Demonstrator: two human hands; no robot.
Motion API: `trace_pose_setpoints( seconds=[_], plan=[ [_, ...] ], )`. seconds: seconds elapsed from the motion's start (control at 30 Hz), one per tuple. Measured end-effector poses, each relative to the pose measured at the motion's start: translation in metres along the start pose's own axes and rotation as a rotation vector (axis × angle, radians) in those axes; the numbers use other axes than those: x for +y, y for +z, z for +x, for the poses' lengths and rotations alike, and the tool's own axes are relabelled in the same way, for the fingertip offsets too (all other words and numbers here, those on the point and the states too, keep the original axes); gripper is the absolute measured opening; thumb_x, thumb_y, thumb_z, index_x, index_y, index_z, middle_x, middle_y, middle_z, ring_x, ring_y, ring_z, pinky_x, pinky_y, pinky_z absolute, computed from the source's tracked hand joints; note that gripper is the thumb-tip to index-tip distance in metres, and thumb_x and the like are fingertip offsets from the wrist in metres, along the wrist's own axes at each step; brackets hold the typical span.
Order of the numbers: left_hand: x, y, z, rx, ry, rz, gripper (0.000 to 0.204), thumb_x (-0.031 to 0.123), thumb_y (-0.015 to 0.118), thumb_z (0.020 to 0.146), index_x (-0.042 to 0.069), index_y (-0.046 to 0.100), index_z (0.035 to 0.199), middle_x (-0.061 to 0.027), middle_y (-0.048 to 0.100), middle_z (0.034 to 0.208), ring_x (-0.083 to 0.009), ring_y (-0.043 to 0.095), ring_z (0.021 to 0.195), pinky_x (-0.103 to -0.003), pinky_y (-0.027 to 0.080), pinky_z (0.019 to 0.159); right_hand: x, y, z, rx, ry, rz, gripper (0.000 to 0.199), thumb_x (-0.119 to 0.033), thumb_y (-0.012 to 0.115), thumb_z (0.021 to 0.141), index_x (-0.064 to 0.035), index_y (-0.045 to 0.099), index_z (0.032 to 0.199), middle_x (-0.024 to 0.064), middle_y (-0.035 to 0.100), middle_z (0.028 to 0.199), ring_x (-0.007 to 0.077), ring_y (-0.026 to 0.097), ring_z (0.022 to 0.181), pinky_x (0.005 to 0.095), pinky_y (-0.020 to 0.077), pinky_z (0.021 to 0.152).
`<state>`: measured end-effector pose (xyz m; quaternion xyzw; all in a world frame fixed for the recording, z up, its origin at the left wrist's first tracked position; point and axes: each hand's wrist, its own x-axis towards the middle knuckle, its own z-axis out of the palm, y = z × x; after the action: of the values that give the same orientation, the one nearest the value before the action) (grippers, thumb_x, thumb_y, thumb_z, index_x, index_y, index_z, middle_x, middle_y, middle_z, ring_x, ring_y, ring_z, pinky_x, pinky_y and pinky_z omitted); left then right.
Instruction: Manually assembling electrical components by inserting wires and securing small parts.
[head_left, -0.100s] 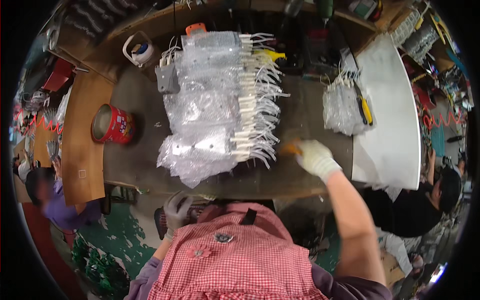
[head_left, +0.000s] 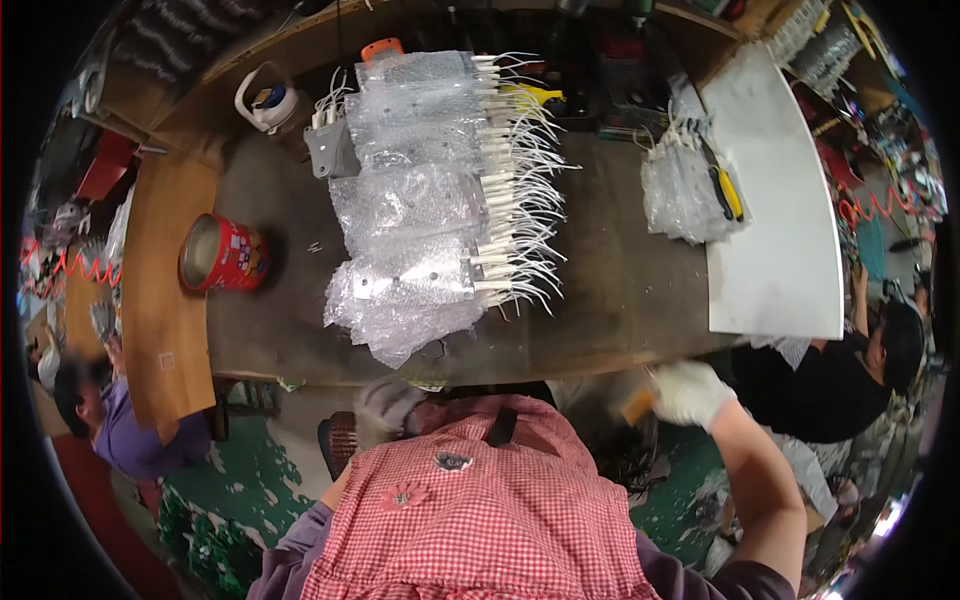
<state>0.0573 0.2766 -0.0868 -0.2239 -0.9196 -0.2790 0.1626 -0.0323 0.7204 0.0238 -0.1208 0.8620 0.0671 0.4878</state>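
My right hand point(head_left: 692, 395), in a pale glove, is closed around a blurred orange-brown tool point(head_left: 638, 405) just off the table's front edge, to the right. The tool's kind cannot be made out. My left hand point(head_left: 390, 408), in a greyish glove, is low in front of my checked apron, its fingers smeared by motion. Beyond it, a long row of bubble-wrapped packs point(head_left: 410, 205) lies on the table, bundles of white wires point(head_left: 525, 190) sticking out on their right side. The nearest pack shows a silvery plate point(head_left: 415, 279) with dark holes.
A red tin point(head_left: 238, 255) stands at the left. Grey wired parts point(head_left: 330, 150) lie by the row; a white jug-like container point(head_left: 268, 105) is at the back. On the right are another wrapped bundle point(head_left: 675, 195), yellow-and-black pliers point(head_left: 727, 192) and a white sheet point(head_left: 775, 220). People sit on both sides.
My right hand has moved down and to the right with the tool, from above the table to beyond its front edge. My left hand has shifted slightly right. The view has shifted a little.
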Motion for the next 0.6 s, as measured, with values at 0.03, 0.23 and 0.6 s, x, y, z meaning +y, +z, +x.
trace_pose_setpoints(
  seconds=[0.03, 0.23, 0.6],
  plan=[
    [-0.002, 0.01, 0.003, -0.126, 0.047, -0.078, 0.029, 0.023, 0.071, 0.074, 0.016, 0.071, 0.102, -0.0078, 0.067, 0.105, -0.0293, 0.065, 0.097, -0.045, 0.053, 0.081, -0.004, -0.001, -0.03, -0.181, 0.045, 0.001, 0.028, -0.023, 0.061, 0.082, -0.0081, 0.073, 0.102, 0.0166, 0.072, 0.101, 0.0327, 0.068, 0.097, 0.0425, 0.0528, 0.089],
    [0.094, 0.062, 0.1, -0.481, 0.315, -0.482, 0.039, 0.022, 0.069, 0.076, 0.011, 0.065, 0.113, -0.0086, 0.063, 0.12, -0.0245, 0.061, 0.114, -0.043, 0.049, 0.097, -0.093, 0.048, -0.042, 0.458, -0.178, 0.746, 0.036, -0.019, 0.066, 0.083, -0.0006, 0.065, 0.114, 0.0214, 0.069, 0.104, 0.0382, 0.066, 0.097, 0.0411, 0.0537, 0.084],
    [0.117, 0.158, 0.097, -0.677, -0.178, -0.211, 0.045, 0.012, 0.071, 0.076, 0.008, 0.064, 0.119, -0.0191, 0.057, 0.133, -0.032, 0.057, 0.12, -0.039, 0.049, 0.096, -0.061, 0.114, -0.061, 0.613, -0.102, 1.238, 0.032, -0.01, 0.064, 0.087, 0.0008, 0.065, 0.117, 0.0065, 0.067, 0.086, 0.0111, 0.062, 0.078, 0.0268, 0.051, 0.075]
  ],
)
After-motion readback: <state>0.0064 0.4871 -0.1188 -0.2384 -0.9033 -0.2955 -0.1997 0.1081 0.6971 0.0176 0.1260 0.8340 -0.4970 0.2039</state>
